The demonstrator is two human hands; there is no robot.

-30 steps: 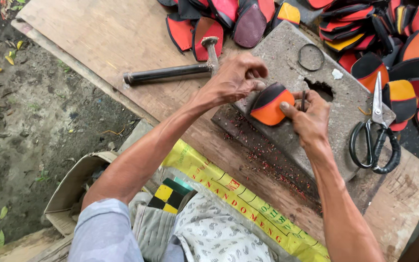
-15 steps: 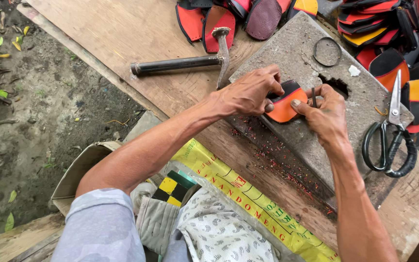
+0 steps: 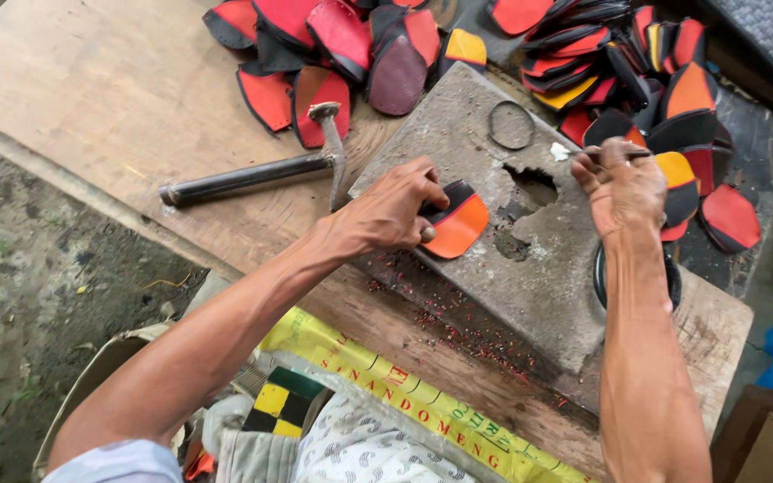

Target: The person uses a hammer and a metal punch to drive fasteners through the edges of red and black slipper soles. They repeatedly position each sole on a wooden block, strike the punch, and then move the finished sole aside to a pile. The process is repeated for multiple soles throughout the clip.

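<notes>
My left hand (image 3: 391, 210) pinches an orange and black leather piece (image 3: 458, 224) flat against a grey stone slab (image 3: 530, 277). My right hand (image 3: 624, 183) is closed as a fist over the slab's far right edge, gripping a thin dark metal tool (image 3: 624, 155) that sticks out between the fingers. A pitted hole (image 3: 530, 192) in the slab lies between the two hands. A metal ring (image 3: 512, 125) rests on the slab further back.
A hammer (image 3: 252, 174) lies on the wooden board (image 3: 91, 89) to the left of the slab. Several red, orange, yellow and black leather pieces (image 3: 583, 54) are heaped at the back. Black scissor handles (image 3: 598, 279) show under my right forearm. Bare ground (image 3: 38, 286) lies left.
My right hand has left the leather piece and moved right to the slab's edge, now closed on the thin tool. My left hand still holds the piece down.
</notes>
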